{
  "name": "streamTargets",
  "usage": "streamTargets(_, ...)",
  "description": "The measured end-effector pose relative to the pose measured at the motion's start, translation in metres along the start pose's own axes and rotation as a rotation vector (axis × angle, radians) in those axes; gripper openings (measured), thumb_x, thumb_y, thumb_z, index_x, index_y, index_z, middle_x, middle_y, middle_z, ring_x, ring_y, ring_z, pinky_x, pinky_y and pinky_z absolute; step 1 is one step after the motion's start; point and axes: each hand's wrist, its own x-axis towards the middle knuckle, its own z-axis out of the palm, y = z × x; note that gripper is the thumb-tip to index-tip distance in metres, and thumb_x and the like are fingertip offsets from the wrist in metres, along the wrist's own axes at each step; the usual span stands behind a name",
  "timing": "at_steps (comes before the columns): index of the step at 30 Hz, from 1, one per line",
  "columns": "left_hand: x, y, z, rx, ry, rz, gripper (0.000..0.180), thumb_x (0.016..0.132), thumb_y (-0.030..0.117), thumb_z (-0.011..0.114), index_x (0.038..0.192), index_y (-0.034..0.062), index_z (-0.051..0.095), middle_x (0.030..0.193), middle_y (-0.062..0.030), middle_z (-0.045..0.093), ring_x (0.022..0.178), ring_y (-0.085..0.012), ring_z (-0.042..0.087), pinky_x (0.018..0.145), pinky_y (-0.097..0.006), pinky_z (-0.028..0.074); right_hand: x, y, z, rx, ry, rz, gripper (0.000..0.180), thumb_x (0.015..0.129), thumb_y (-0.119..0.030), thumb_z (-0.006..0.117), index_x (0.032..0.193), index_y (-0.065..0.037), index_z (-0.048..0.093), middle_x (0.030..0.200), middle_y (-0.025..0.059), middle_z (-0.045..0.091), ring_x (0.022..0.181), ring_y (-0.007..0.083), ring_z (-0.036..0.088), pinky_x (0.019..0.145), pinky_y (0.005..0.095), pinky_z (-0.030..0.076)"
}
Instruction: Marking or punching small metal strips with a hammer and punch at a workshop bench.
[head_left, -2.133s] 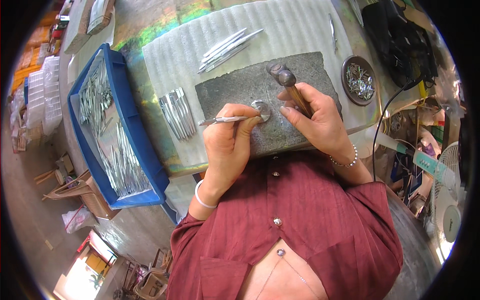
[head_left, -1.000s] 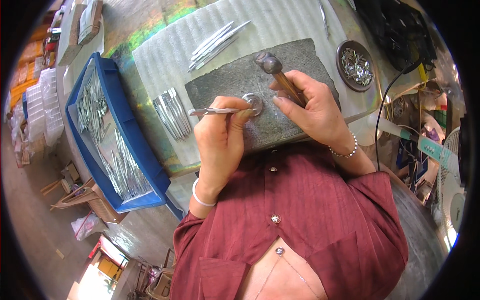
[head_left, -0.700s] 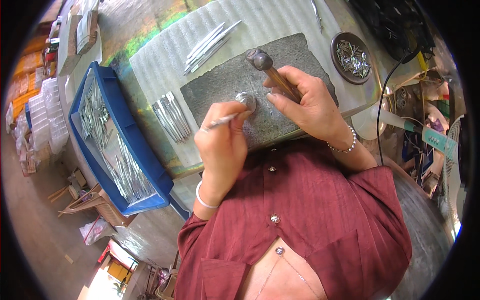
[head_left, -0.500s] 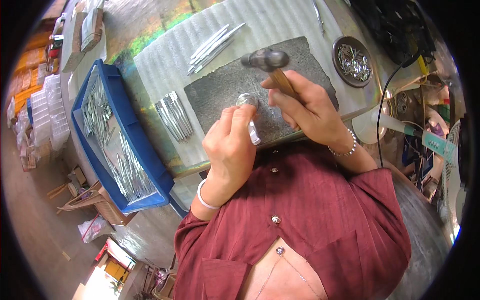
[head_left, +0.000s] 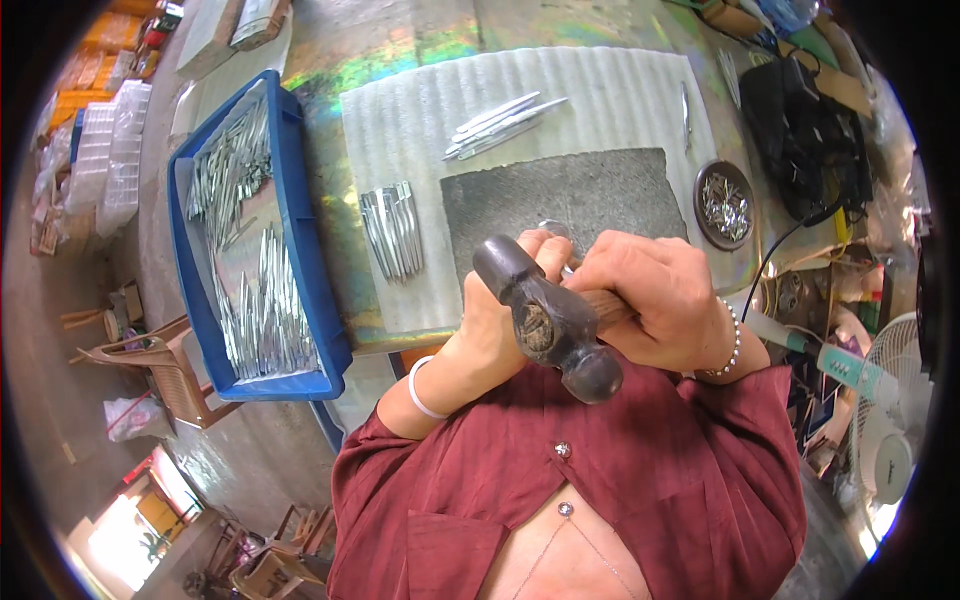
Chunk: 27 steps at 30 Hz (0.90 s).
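Blue plastic formed the one crate (head_left: pixel 300 290) at the far left, and it held a heap of thin silvery metal strips (head_left: pixel 255 300), too many and too tangled to count. Just right of the crate, on the white ribbed foam sheet (head_left: pixel 620 100), lay a tidy bundle of about six more strips (head_left: pixel 392 230), and farther up a second fan of four or five (head_left: pixel 500 125). One dark grey stone slab (head_left: pixel 610 195) sat on the foam in front of the person.

The left hand (head_left: pixel 510 320) was curled closed at the near edge of the slab, its fingertips pinched on something small that the hammer hid, so what it gripped could not be told. A small round shiny piece (head_left: pixel 553 229) lay on the slab, touching or just beyond those fingertips. The one ball-peen hammer (head_left: pixel 545 320) was raised close to the camera, its dark head crossing in front of the left hand, well above the slab. The right hand (head_left: pixel 655 300) was wrapped tight around the hammer's wooden handle, beside and touching the left.

Right of the slab stood one round dark dish (head_left: pixel 703 215) with small metal bits in it. A single strip (head_left: pixel 686 103) lay alone near the foam's right edge.
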Motion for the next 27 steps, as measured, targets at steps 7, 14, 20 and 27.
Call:
streamTargets(7, -0.010, -0.009, 0.011, -0.003, 0.089, 0.044, 0.021, 0.068, 0.003, 0.060, 0.088, 0.0074, 0.054, 0.083, -0.0081, 0.057, 0.066, -0.0253, 0.062, 0.052, -0.034, 0.050, 0.003, -0.016, -0.008, 0.137, -0.064, 0.274, 0.027, 0.077, 0.002, 0.065, 0.102, -0.001, 0.055, 0.080, 0.0108, 0.056, 0.070, 0.0214, 0.060, 0.059, 0.0284, 0.050)
streamTargets(14, -0.002, -0.004, -0.002, -0.017, 0.095, -0.007, 0.021, 0.068, -0.001, 0.056, 0.088, 0.0070, 0.054, 0.077, -0.0060, 0.053, 0.063, -0.0237, 0.061, 0.048, -0.034, 0.047, -0.030, -0.041, -0.035, 0.054, -0.013, 0.416, 0.027, 0.089, -0.008, 0.057, 0.114, -0.001, 0.049, 0.080, 0.0053, 0.058, 0.057, 0.0053, 0.045, 0.051, 0.0205, 0.040)
streamTargets(20, 0.000, -0.008, 0.001, -0.044, 0.130, -0.017, 0.027, 0.063, -0.006, 0.059, 0.085, 0.0102, 0.058, 0.077, -0.0026, 0.059, 0.058, -0.0232, 0.059, 0.047, -0.032, 0.047, -0.031, -0.049, -0.043, -0.094, -0.037, 0.234, 0.034, 0.090, -0.014, 0.057, 0.121, 0.001, 0.051, 0.077, 0.0068, 0.062, 0.055, 0.0079, 0.054, 0.050, 0.0212, 0.045)
streamTargets(27, -0.002, -0.008, 0.004, -0.054, 0.125, -0.029, 0.024, 0.064, -0.005, 0.061, 0.082, 0.0102, 0.059, 0.076, -0.0024, 0.059, 0.058, -0.0227, 0.059, 0.047, -0.032, 0.047, -0.025, -0.059, -0.042, -0.259, -0.195, 0.251, 0.046, 0.074, 0.003, 0.065, 0.117, 0.005, 0.052, 0.091, 0.0167, 0.063, 0.069, 0.0289, 0.064, 0.060, 0.0326, 0.052)
